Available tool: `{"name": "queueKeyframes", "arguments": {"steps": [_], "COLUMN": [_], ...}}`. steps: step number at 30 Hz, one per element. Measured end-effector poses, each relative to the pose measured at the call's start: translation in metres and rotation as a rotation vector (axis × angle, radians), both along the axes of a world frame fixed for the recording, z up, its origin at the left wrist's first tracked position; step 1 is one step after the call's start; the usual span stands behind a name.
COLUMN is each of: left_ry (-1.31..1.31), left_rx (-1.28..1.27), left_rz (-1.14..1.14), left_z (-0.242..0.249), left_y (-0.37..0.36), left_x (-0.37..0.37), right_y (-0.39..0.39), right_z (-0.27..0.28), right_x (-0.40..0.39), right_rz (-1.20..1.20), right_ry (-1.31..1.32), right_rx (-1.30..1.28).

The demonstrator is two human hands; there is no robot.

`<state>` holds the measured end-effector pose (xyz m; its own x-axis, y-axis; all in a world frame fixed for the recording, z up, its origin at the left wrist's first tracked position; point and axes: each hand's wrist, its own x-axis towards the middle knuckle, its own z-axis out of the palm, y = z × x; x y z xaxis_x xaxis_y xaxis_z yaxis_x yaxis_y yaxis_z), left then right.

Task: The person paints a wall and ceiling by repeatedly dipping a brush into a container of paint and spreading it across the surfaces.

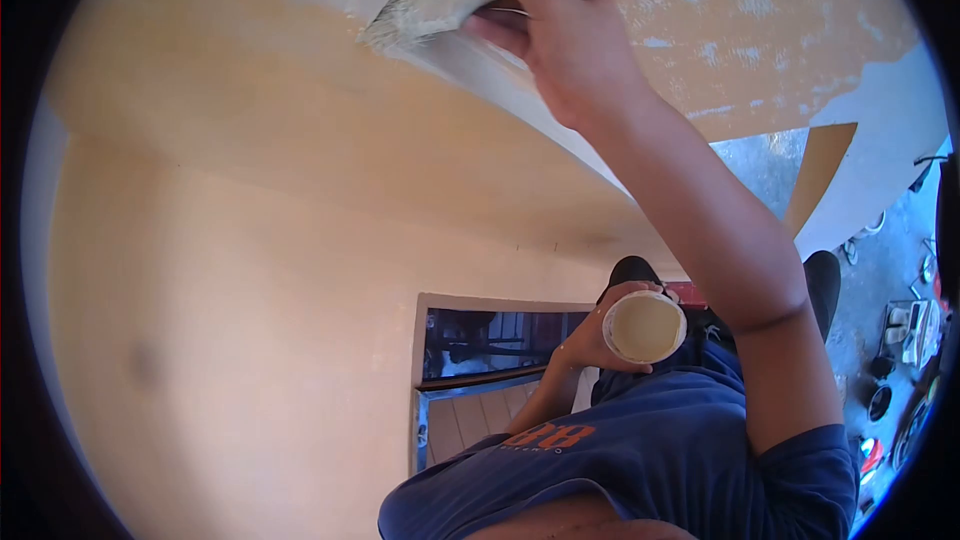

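My right hand [580, 45] is raised at the top, its fingers wrapped round a wide paintbrush [435, 0]. The brush has a red handle tip and pale, paint-coated bristles. Those bristles meet the tan surface [300, 30] where it borders a whitish area at an edge. Low in front of my body, my left hand [592, 340] grips a white paint cup [609, 345] by its side. Cream-coloured paint [645, 328] shows inside it.
A patchy tan and white surface [740, 50] spreads across the upper right. Below lies a window opening [418, 380] with a frame and dark bars. At far right, several containers and tools stand on the grey floor [855, 340] far below.
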<state>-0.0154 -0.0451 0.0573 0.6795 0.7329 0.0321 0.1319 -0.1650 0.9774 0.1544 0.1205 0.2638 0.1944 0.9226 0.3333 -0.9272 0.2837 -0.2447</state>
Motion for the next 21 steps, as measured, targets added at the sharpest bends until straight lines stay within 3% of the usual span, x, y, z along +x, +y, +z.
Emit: {"name": "queueKeyframes", "arguments": {"steps": [6,11,13,21], "left_ry": [-0.103,-0.052,-0.056,-0.036], "left_rx": [-0.046,0.005,0.009,0.042], "left_rz": [-0.018,-0.035,-0.024,-0.051], "left_z": [0.001,-0.007,-0.009,-0.015], "left_y": [-0.001,0.001,0.002,0.003], "left_x": [0.008,0.011,0.012,0.009], "right_y": [-0.012,-0.005,-0.001,-0.025], "right_z": [-0.026,-0.021,-0.031,-0.159], "right_x": [0.012,0.014,0.008,0.005], "right_rz": [0.027,-0.022,-0.042,0.025], "right_ry": [-0.265,-0.175,-0.329,-0.406], "right_rx": [-0.185,-0.073,-0.142,-0.5]}}
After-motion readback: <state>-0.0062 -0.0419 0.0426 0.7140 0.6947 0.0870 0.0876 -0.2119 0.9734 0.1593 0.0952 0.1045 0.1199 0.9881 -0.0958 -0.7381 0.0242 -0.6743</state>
